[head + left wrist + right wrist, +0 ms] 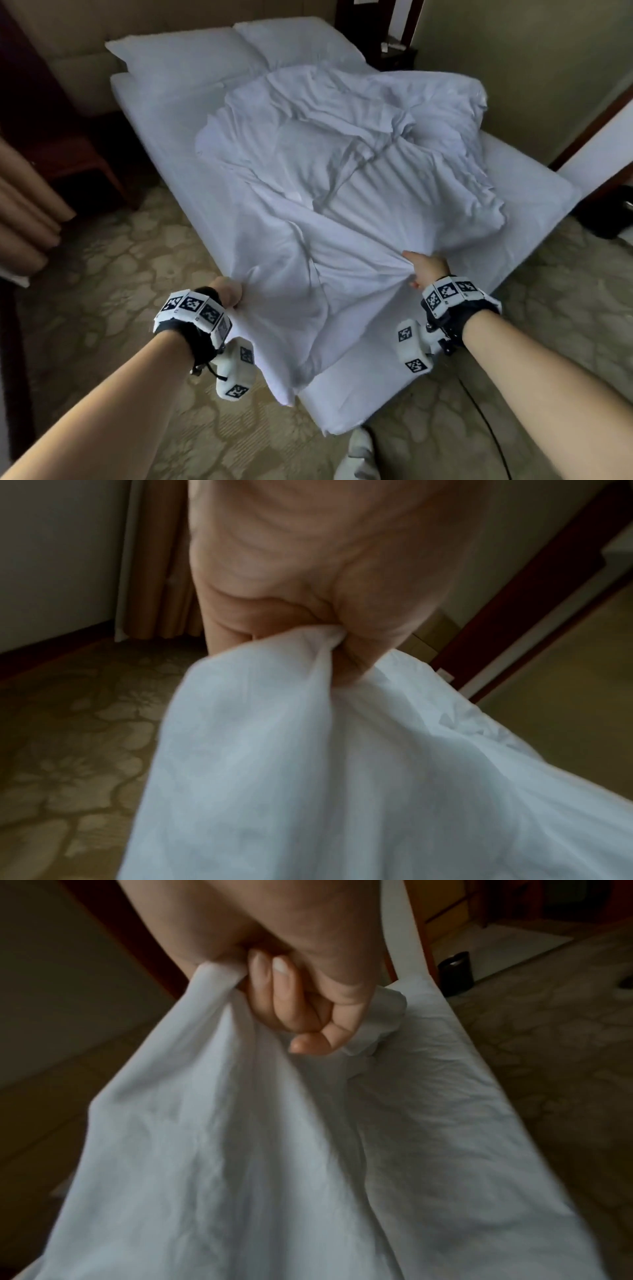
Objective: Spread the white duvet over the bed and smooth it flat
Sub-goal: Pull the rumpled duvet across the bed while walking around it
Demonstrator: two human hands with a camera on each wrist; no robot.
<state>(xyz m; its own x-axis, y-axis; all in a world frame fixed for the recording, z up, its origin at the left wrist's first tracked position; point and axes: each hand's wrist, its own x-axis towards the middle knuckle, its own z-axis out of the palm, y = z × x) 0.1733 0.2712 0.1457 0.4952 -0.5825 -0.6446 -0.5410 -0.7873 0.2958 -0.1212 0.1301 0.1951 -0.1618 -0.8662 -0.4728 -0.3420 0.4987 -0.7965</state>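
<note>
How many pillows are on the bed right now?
2, side by side at the head of the bed: the left pillow and the right pillow. The bunched duvet overlaps the right one's near edge and could hide more.

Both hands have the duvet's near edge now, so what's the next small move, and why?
Probably lift and pull the edge back toward the foot, spreading the hands apart. The left hand and right hand grip the duvet, which lies bunched and creased mid-bed, leaving bare bed at the right side.
</note>
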